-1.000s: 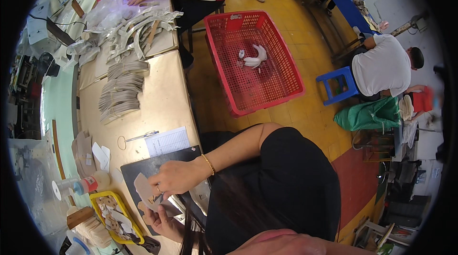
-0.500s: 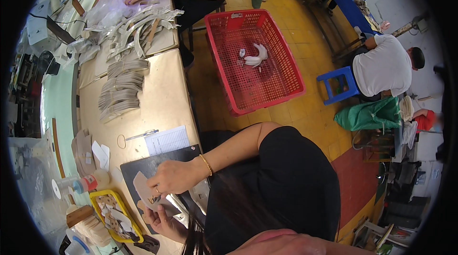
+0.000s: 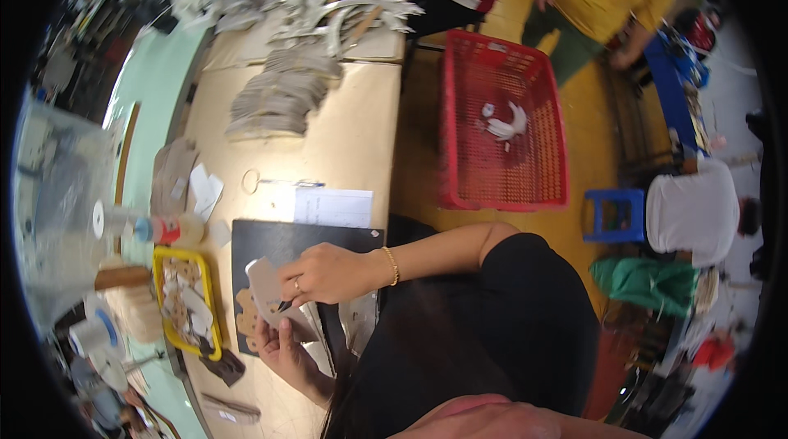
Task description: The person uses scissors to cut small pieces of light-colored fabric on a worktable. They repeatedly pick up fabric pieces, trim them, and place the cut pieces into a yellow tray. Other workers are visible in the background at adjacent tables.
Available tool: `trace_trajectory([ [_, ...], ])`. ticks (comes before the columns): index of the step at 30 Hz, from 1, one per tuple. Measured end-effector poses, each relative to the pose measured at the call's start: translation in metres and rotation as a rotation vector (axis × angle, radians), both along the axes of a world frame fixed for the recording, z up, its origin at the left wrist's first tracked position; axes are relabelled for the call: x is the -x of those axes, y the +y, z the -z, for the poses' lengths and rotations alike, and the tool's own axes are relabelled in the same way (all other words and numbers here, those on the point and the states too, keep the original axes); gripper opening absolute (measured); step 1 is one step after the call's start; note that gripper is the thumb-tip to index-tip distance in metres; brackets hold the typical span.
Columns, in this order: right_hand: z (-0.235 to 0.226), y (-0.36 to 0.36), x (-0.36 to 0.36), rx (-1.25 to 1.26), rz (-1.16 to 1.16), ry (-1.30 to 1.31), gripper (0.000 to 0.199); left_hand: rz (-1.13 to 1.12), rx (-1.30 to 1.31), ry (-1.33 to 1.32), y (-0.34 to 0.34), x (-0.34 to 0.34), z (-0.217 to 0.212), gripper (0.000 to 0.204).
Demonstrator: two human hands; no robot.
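My right hand [image 3: 328, 273], with a bracelet and ring, is closed with its fingers pinched around a small dark pointed tool [image 3: 285, 305]. The tool's tip meets a flat light-beige cut piece [image 3: 261, 279], and most of its shaft is hidden. Below, my left hand [image 3: 283, 353] pinches the near edge of that piece between thumb and fingers. A tan piece with small holes [image 3: 246, 316] lies beside it, partly covered. Beneath both hands is a black work mat [image 3: 254, 238].
A yellow basket [image 3: 217, 320] of cut pieces stands left of the mat, near a bottle [image 3: 168, 230]. Beyond are a paper sheet [image 3: 345, 208] and stacked grey strips [image 3: 279, 94]. A red crate [image 3: 562, 152] sits on the floor; other people are around.
My view has swung, so the table and crate sit further right. A person in a yellow top has come into sight. Both hands stay on the beige piece; the dark tool tip now shows.
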State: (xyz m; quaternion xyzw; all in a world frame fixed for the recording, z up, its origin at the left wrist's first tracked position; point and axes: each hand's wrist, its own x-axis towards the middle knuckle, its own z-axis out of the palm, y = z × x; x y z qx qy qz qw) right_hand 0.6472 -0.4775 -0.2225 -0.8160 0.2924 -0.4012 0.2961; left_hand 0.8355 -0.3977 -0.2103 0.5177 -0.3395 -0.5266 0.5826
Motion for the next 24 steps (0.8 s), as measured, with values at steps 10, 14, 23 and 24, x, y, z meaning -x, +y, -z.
trace_trajectory([
  [10,-0.009,-0.008,-0.014,-0.094,-0.216,0.054,0.019,-0.181,-0.086,0.035,0.023,-0.006,0.0,0.045],
  [14,-0.008,-0.011,-0.021,-0.073,-0.274,0.077,0.021,-0.237,-0.067,0.06,0.03,-0.006,0.001,0.044],
  [23,-0.012,-0.017,-0.036,-0.096,-0.314,-0.01,0.019,-0.279,-0.111,0.073,0.037,-0.012,-0.002,0.047],
  [24,-0.012,-0.018,-0.037,-0.127,-0.332,-0.016,0.019,-0.291,-0.099,0.078,0.038,-0.011,-0.003,0.046],
])
